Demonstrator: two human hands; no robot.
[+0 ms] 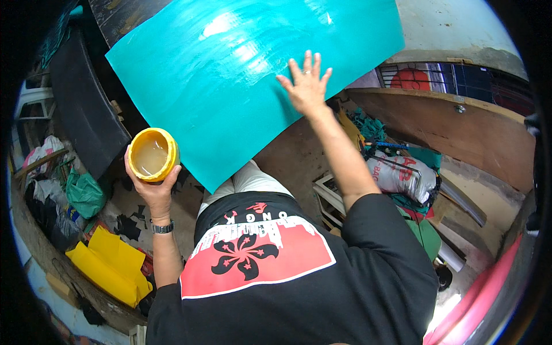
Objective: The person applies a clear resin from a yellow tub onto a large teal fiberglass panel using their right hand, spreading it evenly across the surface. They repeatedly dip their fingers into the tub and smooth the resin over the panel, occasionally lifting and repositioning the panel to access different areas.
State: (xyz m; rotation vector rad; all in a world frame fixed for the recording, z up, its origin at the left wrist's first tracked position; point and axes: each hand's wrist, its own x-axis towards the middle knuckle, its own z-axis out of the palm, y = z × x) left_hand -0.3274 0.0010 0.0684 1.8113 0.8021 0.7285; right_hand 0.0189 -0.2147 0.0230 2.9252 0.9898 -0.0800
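You see a glossy teal sheet (253, 69), a yellow tub (152, 155) of cloudy beige liquid, and your black shirt (299, 287) with a red-and-white flower print.

A black short-sleeved shirt (322, 287) bears a red and white panel with a black flower; above it, pale trousers (250, 181). A dark wristwatch (163, 228) and finger ring (307, 72).

A glossy teal sheet (241, 75) lies flat on a dark worktable (123, 17).
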